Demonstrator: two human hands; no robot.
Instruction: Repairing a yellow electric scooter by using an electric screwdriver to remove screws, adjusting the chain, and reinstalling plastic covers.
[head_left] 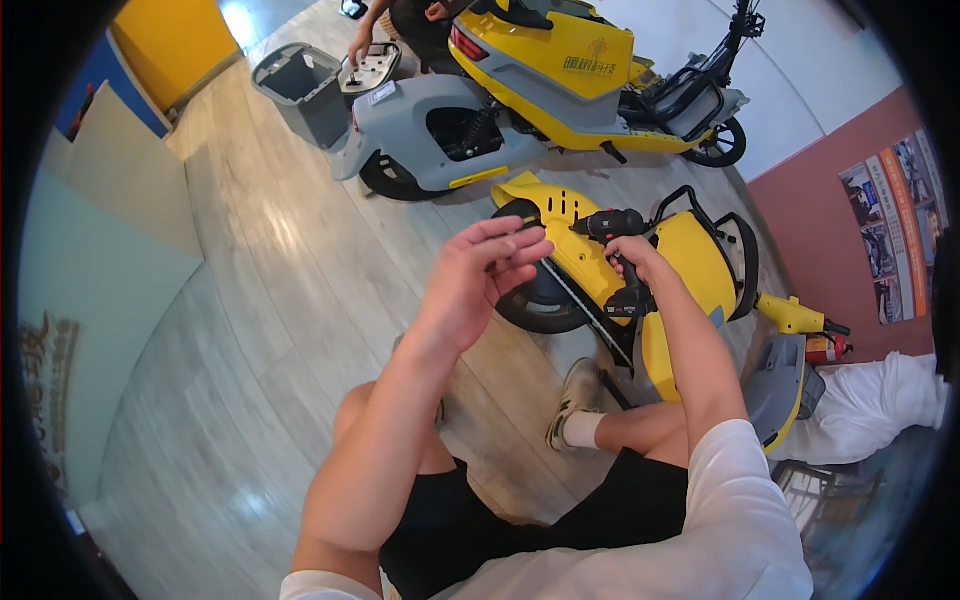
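Note:
My right hand [633, 257] grips the handle of a black cordless drill [618, 250], whose nose points left toward my other hand. My left hand [482, 275] is raised in front of the drill with its fingertips pinched together; something small seems to sit between them, too small to make out. Behind both hands lies a yellow scooter [690, 260] on its side, its black rear wheel [540, 300] and yellow fender just beyond my fingers. I am sitting on the floor with my knees bent, one shoe [575, 395] under the scooter frame.
A grey and yellow scooter [500, 110] stands upright behind. Another person's hand [360, 45] rests on a grey panel beside a grey storage box [300, 85]. A loose grey body panel [785, 385] and a red extinguisher [825, 348] lie at right, on a wooden floor.

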